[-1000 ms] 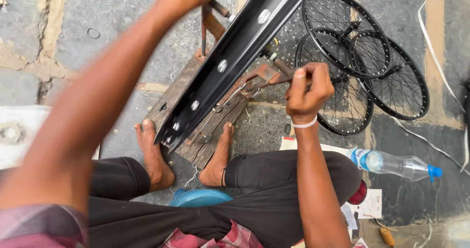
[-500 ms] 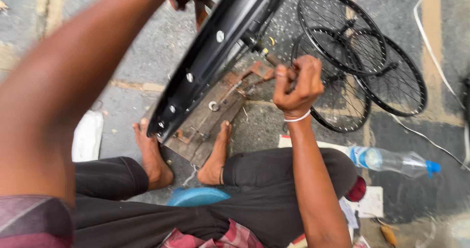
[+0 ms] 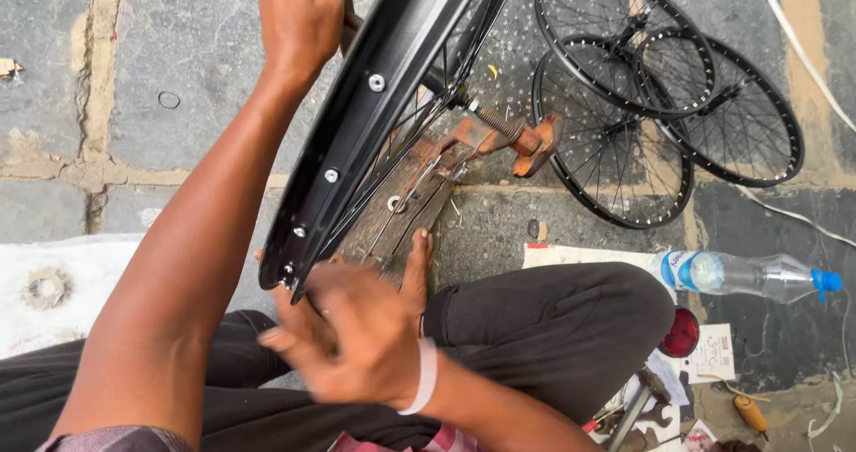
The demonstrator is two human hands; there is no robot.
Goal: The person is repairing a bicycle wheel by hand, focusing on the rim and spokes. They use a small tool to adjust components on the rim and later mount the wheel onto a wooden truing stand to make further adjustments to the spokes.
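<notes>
Seated on stone paving, I work at the near end of a black rim (image 3: 374,122) held in a rusty stand (image 3: 481,144). My right hand (image 3: 357,341), blurred, is loosely curled at the rim's lower edge by my knees; I cannot tell whether its fingers pinch anything there. My left hand (image 3: 299,15) is closed over the rim's upper edge, steadying it. My foot (image 3: 415,265) rests against the stand's base.

As I judge it, this is spoke work, done station by station around the rim: the next move calls for a firm left grip while the right finds the next nipple hole.

A second ago my right hand was up by the stand's axle, at the far side of the rim; now it is down at the near end, and the rim stands steeper.

Beyond lie a water bottle (image 3: 740,274) and three spoked wheels (image 3: 660,86) flat on the paving.
</notes>
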